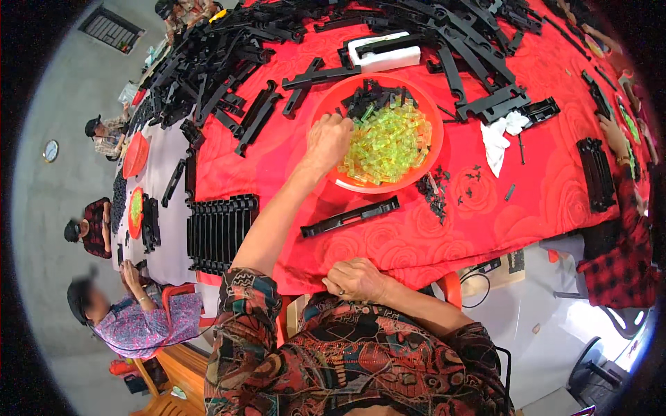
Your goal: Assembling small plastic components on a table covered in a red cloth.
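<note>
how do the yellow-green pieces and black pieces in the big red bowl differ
Look: the yellow-green pieces are bright and see-through, while the black pieces are dark and look opaque. Amount: the yellow-green pieces cover most of the red bowl; the black pieces form a smaller heap at its far side. Both lie loose.

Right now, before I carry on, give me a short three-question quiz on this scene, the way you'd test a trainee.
1. Which hand is at the round red plastic bowl, left or right?
2. True or false: the right hand is holding the long, straight black plastic bar that lies in front of the bowl.
3. What colour are the small translucent pieces in the bowl? A: blue. B: yellow-green. C: white.

Key:
1. The left hand, at the bowl's left side.
2. False; the bar lies on the red patterned tablecloth, apart from that hand.
3. B.
</note>
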The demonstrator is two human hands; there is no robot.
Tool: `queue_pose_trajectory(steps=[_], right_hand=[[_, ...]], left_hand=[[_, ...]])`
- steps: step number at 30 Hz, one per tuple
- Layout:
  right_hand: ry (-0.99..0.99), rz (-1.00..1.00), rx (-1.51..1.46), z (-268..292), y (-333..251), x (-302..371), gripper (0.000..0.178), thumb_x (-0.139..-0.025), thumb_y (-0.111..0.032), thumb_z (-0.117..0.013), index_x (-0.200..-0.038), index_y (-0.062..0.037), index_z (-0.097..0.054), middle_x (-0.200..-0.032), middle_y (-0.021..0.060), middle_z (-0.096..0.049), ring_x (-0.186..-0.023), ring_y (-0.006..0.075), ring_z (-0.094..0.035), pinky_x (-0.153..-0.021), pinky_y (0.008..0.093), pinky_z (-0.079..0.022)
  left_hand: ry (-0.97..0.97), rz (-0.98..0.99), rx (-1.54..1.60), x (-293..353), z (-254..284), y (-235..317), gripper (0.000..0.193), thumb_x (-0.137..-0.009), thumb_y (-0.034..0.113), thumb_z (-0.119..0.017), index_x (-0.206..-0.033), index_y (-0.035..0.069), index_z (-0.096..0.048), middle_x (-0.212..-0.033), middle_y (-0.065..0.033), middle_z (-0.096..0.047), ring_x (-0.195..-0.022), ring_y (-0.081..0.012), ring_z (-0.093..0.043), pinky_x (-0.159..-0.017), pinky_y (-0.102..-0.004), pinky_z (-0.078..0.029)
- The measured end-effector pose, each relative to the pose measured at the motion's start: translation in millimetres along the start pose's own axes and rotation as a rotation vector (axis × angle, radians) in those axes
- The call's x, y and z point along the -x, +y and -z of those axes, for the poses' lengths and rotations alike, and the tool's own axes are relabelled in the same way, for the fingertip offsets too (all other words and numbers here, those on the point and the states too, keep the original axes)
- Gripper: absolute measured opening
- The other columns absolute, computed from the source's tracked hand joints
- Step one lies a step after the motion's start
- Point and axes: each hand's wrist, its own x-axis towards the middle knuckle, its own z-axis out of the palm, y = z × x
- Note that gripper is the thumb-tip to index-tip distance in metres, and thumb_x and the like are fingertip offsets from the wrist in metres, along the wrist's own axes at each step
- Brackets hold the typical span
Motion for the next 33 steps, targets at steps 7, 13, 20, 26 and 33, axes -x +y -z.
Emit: queue_pose_trajectory(steps=[7,13,20,26,33], right_hand=[[-0.006,0.001,-0.015,0.0,2.3,-0.9,0.020,-0.078,-0.013,-0.064,-0.068,-0.0065,-0.047,-0.059,0.0078,-0.046,-0.050,0.0238,-0.056,-0.045,0.0365,-0.047],[-0.025,0.005,0.008,-3.2,4.6,2.3,0.019,-0.077,-0.014,-0.064,-0.069,-0.0062,-0.049,-0.059,0.0080,-0.046,-0.050,0.0240,-0.056,-0.045,0.0364,-0.047],[0.023,0.018,0.002,-3.3,4.9,1.7,0.018,-0.076,-0.014,-0.068,-0.069,-0.0062,-0.053,-0.060,0.0071,-0.048,-0.050,0.0240,-0.055,-0.045,0.0362,-0.045],[-0.066,-0.042,0.023,-0.1,3.7,0.5,0.017,-0.079,-0.018,-0.064,-0.071,-0.0051,-0.055,-0.062,0.0105,-0.054,-0.055,0.0271,-0.059,-0.049,0.0380,-0.048],[-0.024,-0.017,-0.003,-2.6,5.7,3.8,0.018,-0.076,-0.015,-0.065,-0.068,-0.0060,-0.052,-0.059,0.0086,-0.049,-0.051,0.0259,-0.056,-0.043,0.0376,-0.045]], left_hand=[[-0.031,0.037,-0.117,3.6,-11.9,-0.8,0.015,-0.075,0.017,-0.065,-0.084,0.005,-0.063,-0.078,-0.0158,-0.060,-0.081,-0.0342,-0.060,-0.069,-0.0445,-0.049],[0.102,-0.028,-0.053,-37.7,-7.5,17.9,0.015,-0.072,0.017,-0.068,-0.078,0.005,-0.064,-0.077,-0.0154,-0.061,-0.077,-0.0345,-0.060,-0.068,-0.0439,-0.049],[0.048,0.115,-0.217,-60.4,-41.5,23.3,0.019,-0.068,0.021,-0.072,-0.077,0.005,-0.066,-0.081,-0.0165,-0.063,-0.080,-0.0345,-0.061,-0.069,-0.0467,-0.048],[-0.066,0.352,0.101,-63.0,-39.3,20.9,0.017,-0.068,0.018,-0.068,-0.078,0.004,-0.065,-0.081,-0.0187,-0.063,-0.082,-0.0369,-0.061,-0.069,-0.0478,-0.048],[0.151,0.245,0.188,-50.7,-30.2,14.9,0.016,-0.074,0.017,-0.060,-0.080,0.002,-0.055,-0.075,-0.0187,-0.063,-0.075,-0.0366,-0.063,-0.066,-0.0487,-0.048]])
